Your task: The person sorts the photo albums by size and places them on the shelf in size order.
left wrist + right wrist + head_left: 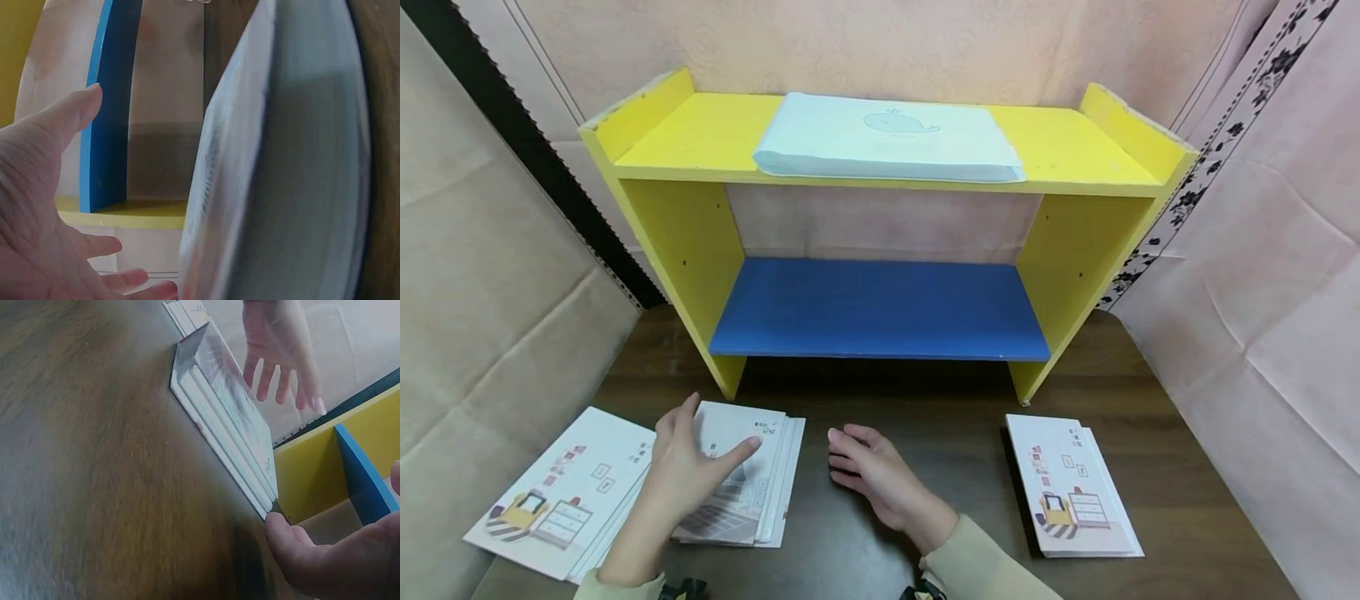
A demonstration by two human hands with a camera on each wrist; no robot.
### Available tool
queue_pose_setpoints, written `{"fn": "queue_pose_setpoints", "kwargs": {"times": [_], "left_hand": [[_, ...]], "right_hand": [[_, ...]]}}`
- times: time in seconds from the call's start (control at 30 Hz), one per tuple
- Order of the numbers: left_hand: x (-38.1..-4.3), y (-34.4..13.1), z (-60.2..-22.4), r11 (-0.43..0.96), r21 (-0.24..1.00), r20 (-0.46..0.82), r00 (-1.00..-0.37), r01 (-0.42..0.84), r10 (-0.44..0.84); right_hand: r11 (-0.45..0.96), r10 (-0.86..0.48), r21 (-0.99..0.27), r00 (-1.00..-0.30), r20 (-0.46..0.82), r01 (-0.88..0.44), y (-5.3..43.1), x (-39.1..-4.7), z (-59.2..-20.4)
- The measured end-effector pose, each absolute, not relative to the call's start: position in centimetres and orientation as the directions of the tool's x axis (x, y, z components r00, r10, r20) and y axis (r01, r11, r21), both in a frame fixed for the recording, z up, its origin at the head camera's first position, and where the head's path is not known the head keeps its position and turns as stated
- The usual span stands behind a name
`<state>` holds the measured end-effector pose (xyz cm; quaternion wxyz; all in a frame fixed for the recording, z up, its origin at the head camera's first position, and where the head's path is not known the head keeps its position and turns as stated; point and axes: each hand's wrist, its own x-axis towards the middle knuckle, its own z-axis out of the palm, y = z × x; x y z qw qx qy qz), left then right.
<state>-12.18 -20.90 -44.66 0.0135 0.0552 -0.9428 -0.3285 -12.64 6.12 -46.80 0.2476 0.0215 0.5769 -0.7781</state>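
Observation:
A stack of thin white books point(767, 483) with a grey picture on the top cover lies on the table, left of the middle. Over it hovers my left hand point(692, 467), thumb spread wide and fingers extended. Daylight shows between that hand and the book pages point(312, 169) in the left wrist view. My right hand point(883, 483) hangs just right of this stack, its fingers loosely bent around nothing. In the right wrist view its fingertips overlap the corner of the books point(219, 419), but the head view shows a gap.
Another stack of white books point(568, 492) lies at the left, partly behind the left forearm; a third stack point(1067, 492) lies at the right. Behind stands a yellow shelf point(685, 242) with a blue board point(880, 308). On its top rests a light-blue whale-print packet point(887, 137).

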Motion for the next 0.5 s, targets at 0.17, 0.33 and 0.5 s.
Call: {"fn": "queue_pose_setpoints", "kwargs": {"times": [0.17, 0.33, 0.5], "left_hand": [[-12.3, -21.2, -45.8, 0.784, 0.612, -0.031, -0.994, -0.102, -0.106], [-12.4, -21.4, -46.8, 0.799, 0.592, -0.042, -0.994, -0.105, -0.099], [-12.6, -21.6, -47.2, 0.822, 0.562, -0.046, -0.995, -0.097, -0.086]], "right_hand": [[-0.206, -0.375, -0.871, -0.858, -0.351, 0.446, 5.2, -12.5, -47.0], [-0.197, -0.397, -0.858, -0.839, -0.373, 0.475, 4.4, -12.2, -47.4], [-0.223, -0.403, -0.843, -0.833, -0.378, 0.490, 3.9, -12.3, -47.9]]}}
